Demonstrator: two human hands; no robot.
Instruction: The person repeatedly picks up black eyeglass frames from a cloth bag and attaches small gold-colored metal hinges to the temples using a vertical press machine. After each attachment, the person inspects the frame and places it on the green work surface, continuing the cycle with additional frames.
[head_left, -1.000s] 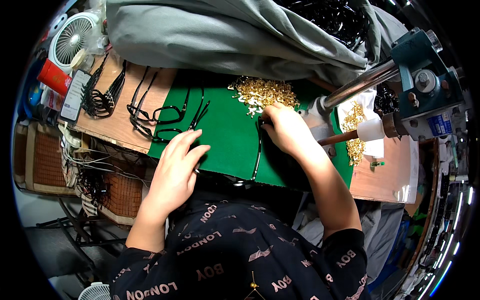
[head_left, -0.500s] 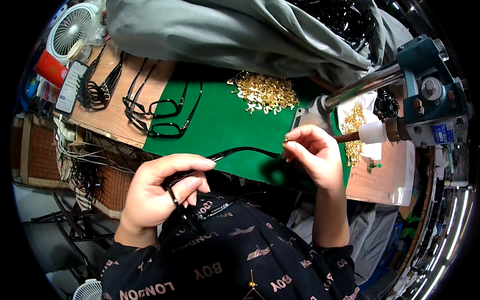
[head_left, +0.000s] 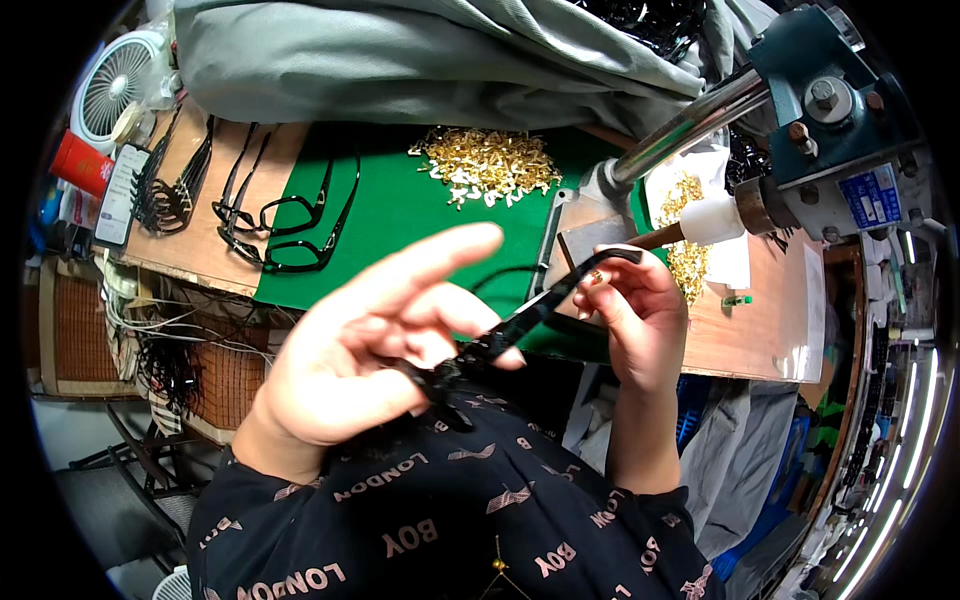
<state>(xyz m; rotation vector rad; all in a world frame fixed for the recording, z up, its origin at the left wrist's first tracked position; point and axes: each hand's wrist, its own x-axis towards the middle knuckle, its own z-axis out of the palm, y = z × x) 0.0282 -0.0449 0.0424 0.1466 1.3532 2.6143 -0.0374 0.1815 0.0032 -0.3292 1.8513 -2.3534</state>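
A black eyeglasses frame (head_left: 500, 340) slants upward in front of my body, somewhat blurred. My left hand (head_left: 375, 350) holds its lower end between the thumb and the curled fingers, while the index finger stretches out free. One temple's curved end reaches my right hand (head_left: 640, 310), at its fingers. Thumb and forefinger of that hand pinch a small gold piece (head_left: 597, 278). Beyond lies a heap of small gold pieces (head_left: 490, 165) on the green mat (head_left: 390, 210). Left of it are black eyeglasses frames (head_left: 290, 255) with their temples open.
A bench press (head_left: 820, 110) with a shiny column stands at the right. More gold pieces (head_left: 687, 255) lie on white paper beside it. Grey cloth (head_left: 400, 70) covers the back. A phone (head_left: 121, 195), red can (head_left: 80, 163) and fan (head_left: 115, 90) stand at the left.
The eyeglasses frame has swung round, so a temple now points up to my right hand. My left index finger has lifted and stretched out. The view has shifted slightly.
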